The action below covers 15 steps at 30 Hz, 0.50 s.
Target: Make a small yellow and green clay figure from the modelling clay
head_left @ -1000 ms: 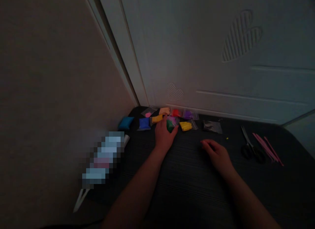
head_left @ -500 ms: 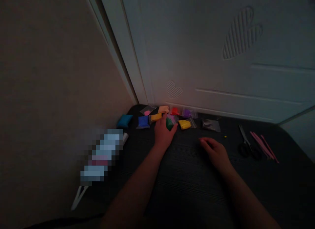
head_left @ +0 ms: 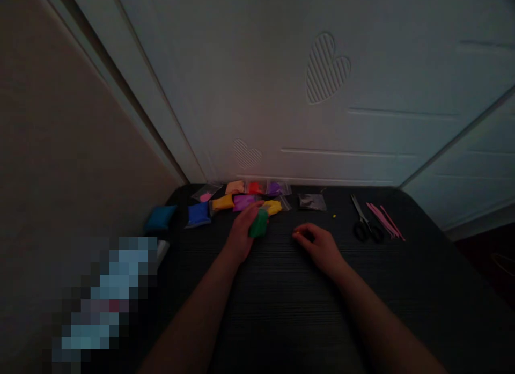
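Packet of green plastic (head_left: pixel 258 225), just lifted clear of the others, is grasped by the left hand (head_left: pixel 240 232), near-left of the yellow-filled clear plastic packet (head_left: pixel 272 207). Right of that packet, the right hand (head_left: pixel 317 244) pinches its fingertips together (on what, cannot tell).

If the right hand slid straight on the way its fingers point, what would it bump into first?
Probably the green packet that the left hand holds. It's dim and depth is hard to judge, so it might brush the yellow packet near it instead.
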Each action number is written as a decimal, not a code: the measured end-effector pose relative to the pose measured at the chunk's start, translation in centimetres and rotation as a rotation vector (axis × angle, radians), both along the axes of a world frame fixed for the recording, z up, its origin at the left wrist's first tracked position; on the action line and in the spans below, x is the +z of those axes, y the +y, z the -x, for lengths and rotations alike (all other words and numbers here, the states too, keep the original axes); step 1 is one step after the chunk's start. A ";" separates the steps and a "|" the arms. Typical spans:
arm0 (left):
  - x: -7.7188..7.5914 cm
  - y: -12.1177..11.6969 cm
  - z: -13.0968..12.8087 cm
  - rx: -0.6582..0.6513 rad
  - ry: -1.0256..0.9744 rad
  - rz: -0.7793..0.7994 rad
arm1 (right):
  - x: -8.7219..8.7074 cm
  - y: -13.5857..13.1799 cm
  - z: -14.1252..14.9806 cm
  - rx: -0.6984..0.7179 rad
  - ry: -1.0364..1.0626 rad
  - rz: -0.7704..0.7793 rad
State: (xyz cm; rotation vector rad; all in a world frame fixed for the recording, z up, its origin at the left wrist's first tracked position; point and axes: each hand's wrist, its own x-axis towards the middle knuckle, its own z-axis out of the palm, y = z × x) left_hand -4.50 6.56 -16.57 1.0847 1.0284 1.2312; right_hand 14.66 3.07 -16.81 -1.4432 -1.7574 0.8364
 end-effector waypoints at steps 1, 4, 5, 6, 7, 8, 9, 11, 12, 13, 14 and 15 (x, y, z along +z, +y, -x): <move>0.0 0.0 -0.1 -0.040 -0.067 0.044 | 0.1 -0.1 0.0 0.001 -0.003 0.015; 0.1 -0.1 -0.3 -0.103 -0.134 0.132 | 0.4 -0.2 0.1 -0.016 -0.004 0.037; 0.1 -0.1 -0.3 -0.110 -0.144 0.147 | 0.4 -0.2 0.1 -0.023 -0.003 0.036; 0.1 -0.1 -0.3 -0.112 -0.158 0.157 | 0.4 -0.2 0.1 -0.026 -0.003 0.032; 0.1 -0.1 -0.3 -0.110 -0.174 0.165 | 0.3 -0.2 0.1 -0.028 -0.003 0.025; 0.0 0.0 -0.2 -0.108 -0.191 0.173 | 0.3 -0.2 0.1 -0.026 -0.002 0.019; -0.1 0.0 -0.2 -0.106 -0.207 0.181 | 0.2 -0.2 0.2 -0.021 -0.001 0.016; -0.2 0.1 -0.2 -0.109 -0.238 0.195 | 0.2 -0.1 0.2 -0.006 -0.007 0.012; -0.2 0.1 -0.2 -0.110 -0.252 0.201 | 0.2 -0.1 0.2 0.001 -0.017 0.012; -0.2 0.1 -0.2 -0.110 -0.266 0.205 | 0.3 -0.1 0.2 0.006 -0.030 0.016; -0.1 0.1 -0.3 -0.108 -0.281 0.207 | 0.3 -0.1 0.1 0.005 -0.048 0.022; 0.0 0.1 -0.3 -0.103 -0.296 0.210 | 0.4 -0.1 0.1 0.001 -0.068 0.029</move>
